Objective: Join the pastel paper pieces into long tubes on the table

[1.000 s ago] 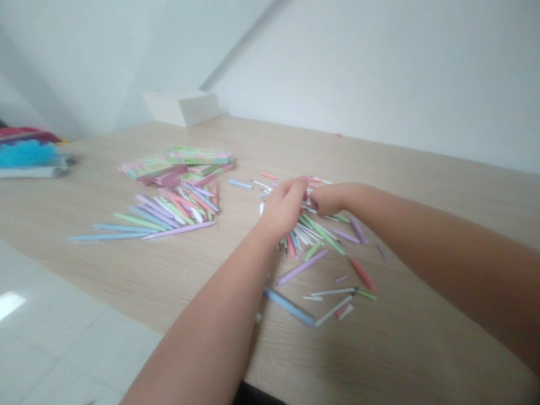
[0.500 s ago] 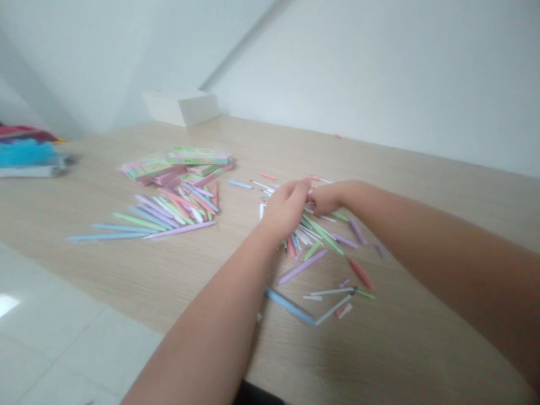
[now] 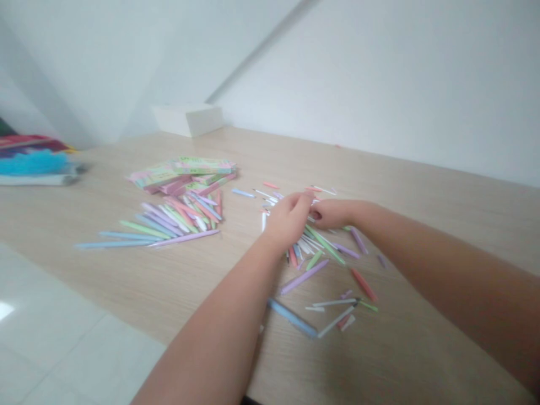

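Fingers curled, my left hand (image 3: pixel 287 220) is over a scatter of pen parts on the wooden table (image 3: pixel 422 360). Right against it is my right hand (image 3: pixel 331 214), closed in a pinch. Whatever lies between the fingertips is hidden by the hands and blur. White refills (image 3: pixel 310 243) fan out below the hands, with a green pen barrel (image 3: pixel 329 247) among them. Nearer me lie a purple barrel (image 3: pixel 304 277), a blue barrel (image 3: pixel 292 317) and a red barrel (image 3: pixel 363 284). Several small caps and loose refills are around them.
To the left lies a pile of pastel pens (image 3: pixel 181 216). Behind it are green and pink printed boxes (image 3: pixel 202 165). A white box (image 3: pixel 189 120) stands by the wall. Bright blue material (image 3: pixel 34 163) sits at the far left, and the table edge drops to a tiled floor (image 3: pixel 63 320).
The whole view has shifted slightly, with the scene lower and to the right. Both hands stay together over the pen parts, in nearly the same pose.
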`<state>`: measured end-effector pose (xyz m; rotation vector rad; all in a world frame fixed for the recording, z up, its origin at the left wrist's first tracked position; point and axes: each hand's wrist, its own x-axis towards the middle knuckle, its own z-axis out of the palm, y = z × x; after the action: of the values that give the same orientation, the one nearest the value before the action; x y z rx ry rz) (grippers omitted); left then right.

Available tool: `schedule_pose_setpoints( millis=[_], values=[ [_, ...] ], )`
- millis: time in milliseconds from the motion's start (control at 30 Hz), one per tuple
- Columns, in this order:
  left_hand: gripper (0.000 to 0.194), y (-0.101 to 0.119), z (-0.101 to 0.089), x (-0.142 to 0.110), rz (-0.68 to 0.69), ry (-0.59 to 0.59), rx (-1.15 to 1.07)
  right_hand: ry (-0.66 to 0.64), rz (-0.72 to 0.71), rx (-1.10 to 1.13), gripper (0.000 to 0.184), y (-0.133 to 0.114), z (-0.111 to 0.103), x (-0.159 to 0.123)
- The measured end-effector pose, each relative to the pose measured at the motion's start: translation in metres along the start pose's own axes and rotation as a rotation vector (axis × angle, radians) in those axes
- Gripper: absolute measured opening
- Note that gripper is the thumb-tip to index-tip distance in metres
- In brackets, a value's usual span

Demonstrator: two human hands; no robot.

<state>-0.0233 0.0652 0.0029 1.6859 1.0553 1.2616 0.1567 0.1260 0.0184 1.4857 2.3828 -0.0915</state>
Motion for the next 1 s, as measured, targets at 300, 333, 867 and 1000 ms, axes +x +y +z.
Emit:
schedule_pose_setpoints(
  millis=[300,333,867,1000],
  values=[
    [0.052,0.002,0.002,-0.004,0.011,0.019,0.011,0.233,0.23,0.074,0.022,0.072,0.022,-0.043],
    [0.052,0.003,0.002,-0.004,0.012,0.016,0.018,0.262,0.304,0.061,0.024,0.087,0.027,-0.044],
    [0.053,-0.004,0.001,-0.005,-0.028,-0.016,0.13,0.144,0.416,-0.152,0.039,0.126,0.036,0.059],
    [0.052,-0.006,0.002,-0.004,-0.018,-0.023,0.133,0.137,0.294,-0.179,0.035,0.102,0.028,0.052]
  ],
)
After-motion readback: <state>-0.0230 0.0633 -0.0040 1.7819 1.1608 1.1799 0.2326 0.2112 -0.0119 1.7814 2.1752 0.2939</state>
